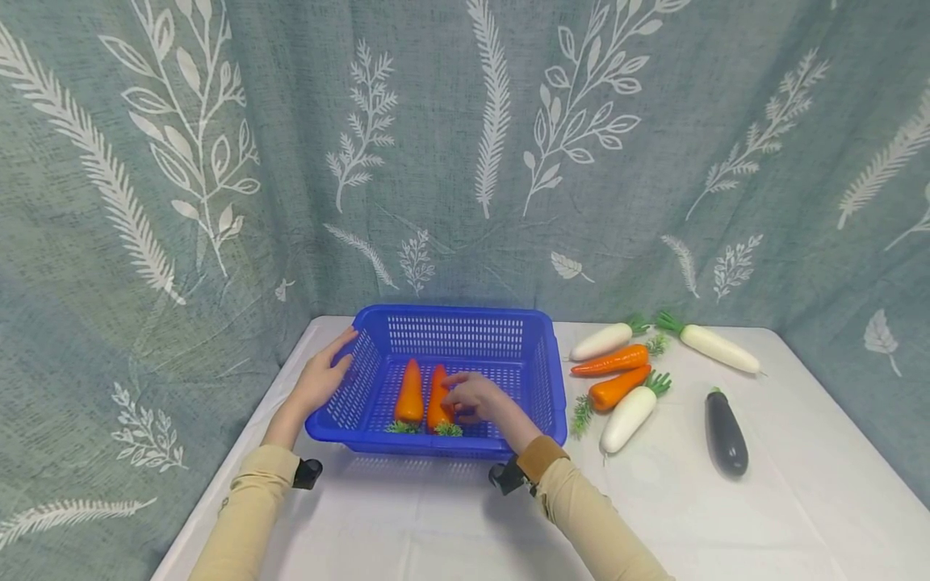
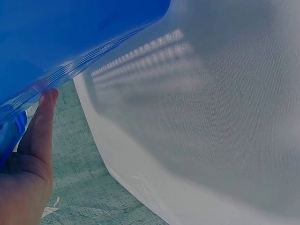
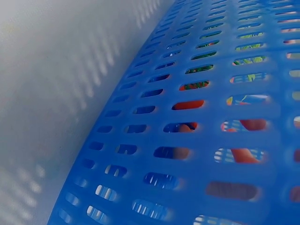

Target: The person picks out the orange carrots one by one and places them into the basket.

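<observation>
A blue plastic basket [image 1: 465, 449] with slotted walls stands on the table. My left hand [image 1: 321, 379] holds its left rim, with the thumb over the rim; in the left wrist view the fingers [image 2: 43, 124] lie against the outside under the lip. Inside the basket lie two carrots side by side, tips pointing away: a left carrot [image 1: 410, 395] and a right carrot [image 1: 437, 403]. Reaching in over the near rim, my right hand [image 1: 479, 397] has loosely bent fingertips at the right carrot's side. Through the slots, the right wrist view shows parts of fingers and orange carrot [image 3: 188, 105].
Right of the basket lie a carrot [image 1: 610, 361], another carrot [image 1: 617, 389], a white radish [image 1: 601, 342], a second radish [image 1: 629, 420] and a third radish [image 1: 719, 349]. A dark eggplant [image 1: 725, 434] lies farther right. Behind the white table [image 1: 407, 524] hangs a patterned curtain [image 1: 436, 161].
</observation>
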